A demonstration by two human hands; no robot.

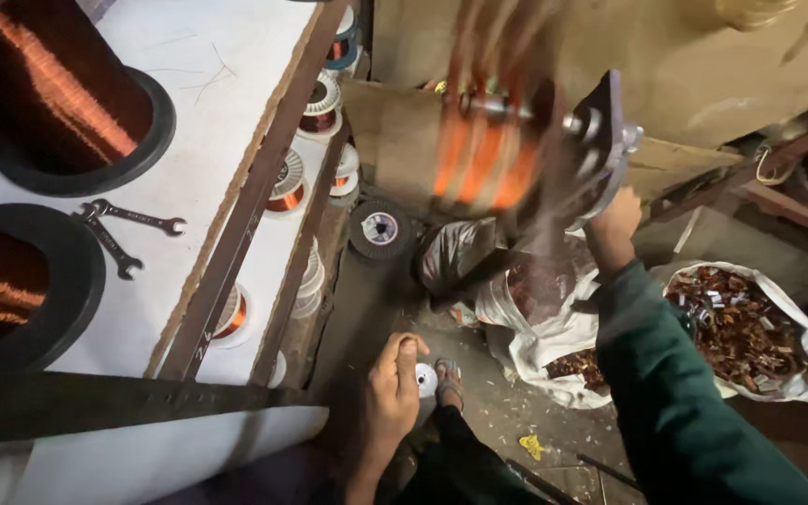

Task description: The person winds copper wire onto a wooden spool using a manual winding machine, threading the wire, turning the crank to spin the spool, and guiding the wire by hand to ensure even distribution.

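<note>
1. The left hand (395, 388) hangs low near the floor, wrist bent and fingers curled down, with thumb and forefinger resting against a small white spool (425, 379); whether they actually pinch it cannot be told.
2. The right hand (615, 222) is raised at the end of a green sleeve (675, 393), arm stretched up and forward, its fingers hidden behind the dark metal bracket (600, 150) of a winding machine, so how tightly they close cannot be told.
3. On that machine's shaft a copper coil (483, 154) is a blur of orange streaks (it is plainly spinning), just left of the bracket.
4. Below the right arm stand two open white sacks: the nearer sack (540, 332) holds reddish copper scrap, and the far sack (792, 374), to the right of the sleeve, is heaped with cut copper pieces.
5. A grey plastic bag (451, 252) sits crumpled just left of the nearer sack.
6. On the white bench (208, 103) at left stand two large black-flanged reels of copper wire (58, 93), and two spanners (123, 229) lie between them.
7. Smaller round wire spools (320, 103) with pale flanges line the shelf along the bench's edge.
</note>
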